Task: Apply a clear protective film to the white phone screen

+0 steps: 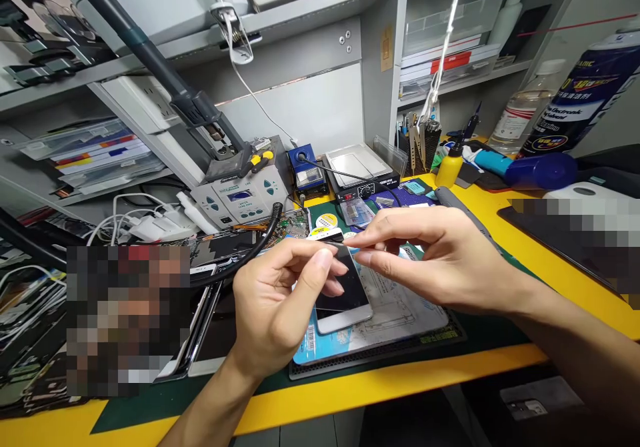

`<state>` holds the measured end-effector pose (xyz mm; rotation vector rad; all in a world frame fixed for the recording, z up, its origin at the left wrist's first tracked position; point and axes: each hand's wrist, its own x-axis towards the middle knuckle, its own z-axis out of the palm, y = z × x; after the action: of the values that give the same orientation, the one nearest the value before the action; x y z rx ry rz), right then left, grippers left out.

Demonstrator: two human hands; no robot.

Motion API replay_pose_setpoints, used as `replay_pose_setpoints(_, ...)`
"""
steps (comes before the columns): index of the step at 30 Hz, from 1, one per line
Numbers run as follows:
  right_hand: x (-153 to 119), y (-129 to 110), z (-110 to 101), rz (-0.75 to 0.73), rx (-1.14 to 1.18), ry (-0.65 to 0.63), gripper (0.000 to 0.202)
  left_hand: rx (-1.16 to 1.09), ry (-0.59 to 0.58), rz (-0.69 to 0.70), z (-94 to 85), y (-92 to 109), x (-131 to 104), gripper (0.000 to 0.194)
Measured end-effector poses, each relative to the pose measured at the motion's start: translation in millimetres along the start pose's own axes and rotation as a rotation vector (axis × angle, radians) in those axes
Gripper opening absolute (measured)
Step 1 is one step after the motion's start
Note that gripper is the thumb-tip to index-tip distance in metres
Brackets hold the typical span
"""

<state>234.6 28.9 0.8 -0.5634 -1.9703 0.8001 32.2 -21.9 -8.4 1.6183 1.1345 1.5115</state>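
Observation:
My left hand point(285, 293) is closed in a pinch, thumb against index finger, above a white-framed phone point(345, 287) with a dark screen. A thin, small piece point(341, 242) spans from this pinch to the fingertips of my right hand point(430, 250); its kind is too small to make out. The right fingers are bent together at that piece, with the thumb slightly lower. Beneath the hands, the phone lies on a printed grey-and-blue sheet point(400, 307), and the left fingers cover part of its screen.
A hot air station point(245, 197) with a black hose point(260, 247) stands behind on the left. Further back are a small black heating plate point(363, 173) and a yellow bottle point(449, 165). Phone parts crowd the left. A spray can point(575, 100) stands at the right.

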Motion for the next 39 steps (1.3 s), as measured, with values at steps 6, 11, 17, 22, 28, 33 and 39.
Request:
replay_pose_setpoints(6,-1,2,-8,-0.224,-0.173,0.124,0.016,0.078,0.087,0.228,-2.9,-6,2,0.017)
replay_pose_setpoints(11,0,2,-12,-0.445,-0.429,0.194,0.023,0.24,0.044,0.456,-8.3,-13,7,0.027)
replay_pose_setpoints(17,1,-1,-11,-0.563,-0.665,0.249,0.027,0.323,0.047,0.651,-9.4,-15,12,0.037)
replay_pose_setpoints(22,0,0,-7,-0.574,-0.673,0.287,0.026,0.366,0.067,0.697,-10.0,-13,13,0.031)
replay_pose_setpoints(28,2,6,-3,-0.583,-0.611,0.343,0.023,0.358,0.102,0.714,-12.1,-12,13,0.033)
replay_pose_setpoints(33,2,7,-4,-0.547,-0.552,0.336,0.023,0.349,0.088,0.683,-12.8,-11,12,0.035)
replay_pose_setpoints(39,1,0,-4,-0.45,-0.433,0.245,0.02,0.294,0.051,0.649,-10.5,-12,11,0.039)
